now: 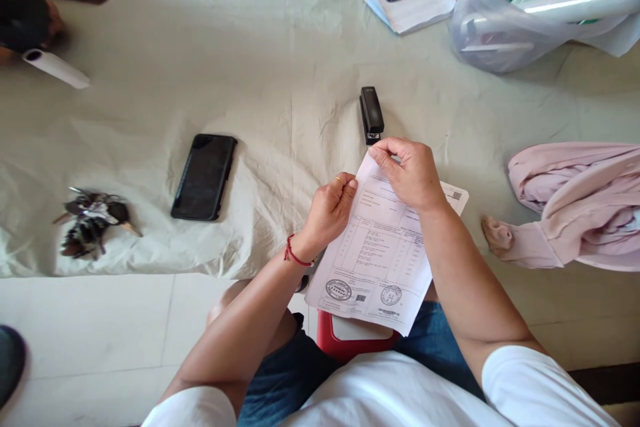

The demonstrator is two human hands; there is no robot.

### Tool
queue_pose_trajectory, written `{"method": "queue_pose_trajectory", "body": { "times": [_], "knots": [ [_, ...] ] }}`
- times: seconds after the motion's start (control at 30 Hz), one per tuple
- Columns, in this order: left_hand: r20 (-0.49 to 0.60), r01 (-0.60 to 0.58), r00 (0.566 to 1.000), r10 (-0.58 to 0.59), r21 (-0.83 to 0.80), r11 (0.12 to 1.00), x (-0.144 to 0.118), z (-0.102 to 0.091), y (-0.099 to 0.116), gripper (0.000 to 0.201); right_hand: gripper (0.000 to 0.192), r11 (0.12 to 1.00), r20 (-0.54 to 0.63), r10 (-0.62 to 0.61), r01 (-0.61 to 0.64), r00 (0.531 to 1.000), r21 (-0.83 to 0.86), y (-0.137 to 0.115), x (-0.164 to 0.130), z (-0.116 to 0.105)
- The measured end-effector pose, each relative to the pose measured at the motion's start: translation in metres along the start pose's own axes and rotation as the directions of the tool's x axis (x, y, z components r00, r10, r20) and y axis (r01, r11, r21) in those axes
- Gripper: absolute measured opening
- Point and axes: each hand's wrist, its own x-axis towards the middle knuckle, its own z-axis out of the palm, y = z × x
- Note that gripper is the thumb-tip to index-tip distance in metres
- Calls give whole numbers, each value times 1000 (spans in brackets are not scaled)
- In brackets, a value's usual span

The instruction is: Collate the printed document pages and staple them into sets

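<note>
Papers (377, 250) tilted, top corner toward stapler (371, 114).

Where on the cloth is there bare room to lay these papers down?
Bare cloth lies between the black smartphone and black stapler, and beyond both toward the white notepad. Crowded: the clear plastic bag and pink garment on the right.

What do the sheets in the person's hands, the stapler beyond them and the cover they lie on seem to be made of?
The sheets look like thin white matte paper: printed tables, ink stamps, and the top corner bends between left hand and right hand. The stapler looks like black plastic with a slight sheen; metal parts cannot be told. The cover seems pale woven cloth, matte and creased.
</note>
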Motion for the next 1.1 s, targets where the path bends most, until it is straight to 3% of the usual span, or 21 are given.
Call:
{"method": "queue_pose_trajectory", "body": {
  "times": [0.17,0.4,0.6,0.77,0.97,1.1],
  "knots": [
    [9,7,1000,-7,37,999,-1,-2,0,31,25,1000,-15,7,-8,1000,-16,1,2,2],
    [18,94,996,-93,-68,993,1,-5,-3,37,25,998,-11,-31,32,999,48,-2,4,3],
    [-44,67,997,-65,39,997,-1,-8,-2,32,32,999,98,41,-43,994,21,9,9,-8],
    [-101,98,990,-98,-4,995,-5,-12,-1,35,26,996,160,82,-75,984,-53,15,11,-21],
    [-98,136,984,-148,-120,983,-8,-12,0,37,27,992,120,87,-76,989,-99,12,11,-15],
    [4,155,988,-156,-163,974,-8,-13,2,33,24,989,43,95,-90,995,-119,15,13,-21]
  ]
}}
